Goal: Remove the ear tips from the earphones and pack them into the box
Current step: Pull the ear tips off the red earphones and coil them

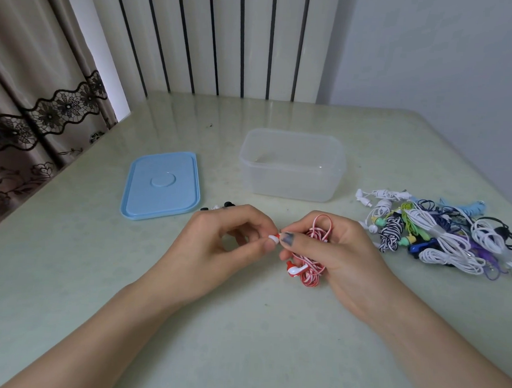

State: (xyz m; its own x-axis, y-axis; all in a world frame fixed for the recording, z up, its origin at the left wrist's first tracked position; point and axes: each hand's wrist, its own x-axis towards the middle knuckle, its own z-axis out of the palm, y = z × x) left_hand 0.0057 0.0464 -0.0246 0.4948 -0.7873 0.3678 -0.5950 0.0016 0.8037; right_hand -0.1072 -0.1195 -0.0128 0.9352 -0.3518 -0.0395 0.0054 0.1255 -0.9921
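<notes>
Head view. The left hand (232,236) pinches a white ear tip (273,239) between thumb and forefinger. The right hand (331,250) holds the red-and-white earphones (312,255) as a coiled bundle in the palm, its thumb and forefinger pinching the earbud right at the tip. The two hands meet at the near centre of the bench (243,325). The second earbud (295,269) of this pair hangs below the right thumb; whether it carries a tip cannot be told at this size.

The clear box (291,166) stands open, just beyond the hands and slightly right, and appears to hold nothing yet. Its blue lid (161,186) lies flat to the left of it. A few small black and white pieces (219,206), probably loose ear tips, lie just beyond the left hand, near the lid's near right corner. A pile of other earphones (440,234) lies to the right, near the right hand.

Step in hand: detach the tip from the earbud nozzle.
- Hold the hard earbud body, not the cable, so the pull does not strain the joint.
- Grip the tip at its base and roll or twist it while pulling along the nozzle axis; a straight yank may tear the soft skirt.
- Keep the work low over the bench so that a released tip does not bounce away.
- Keep the coil closed in the palm to prevent tangling.
</notes>
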